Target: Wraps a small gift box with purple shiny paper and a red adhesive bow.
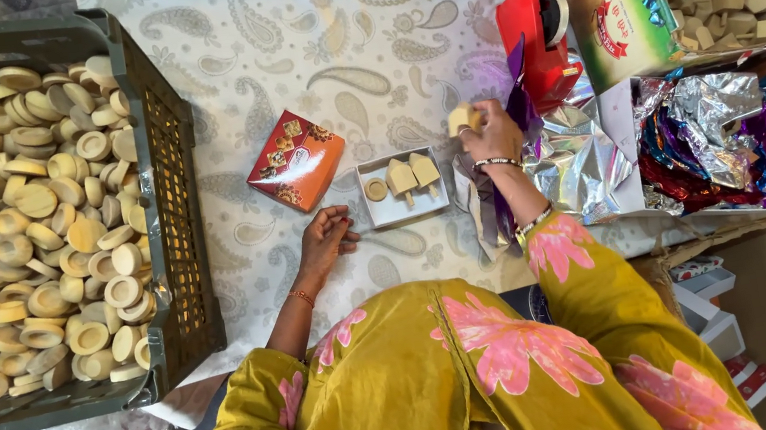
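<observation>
Head view. Landmark: the white tray [400,210] on the paisley cloth [297,46].

Right hand [492,133], just right of the tray and raised above the cloth, is closing its fingers around a pale wooden block [461,116]; a strip of purple foil [519,88] is hanging against the same hand. Left hand [326,239], just left of and below the tray, is resting flat on the cloth, fingers loosely spread, gripping nothing, fingertips near the tray's corner.

Judgement on the step: the block is being handled with foil before going to the tray. Doing it well probably means keeping the block pinched by its edges so the foil can be drawn smooth across a face, and steadying the tray with the free left hand.

Tray contents: one round pale piece at the left end, two house-shaped blocks on short pegs beside it. The held block is the same pale, unfinished wood; its exact shape is partly hidden by the fingers.

Around the tray: a small red box [296,160] is lying just left; a crate [169,191] of round wooden discs is sitting far left; a red tape dispenser [537,38] is standing up and right; crumpled silver and coloured foil [711,141] is piling up to the right.
</observation>
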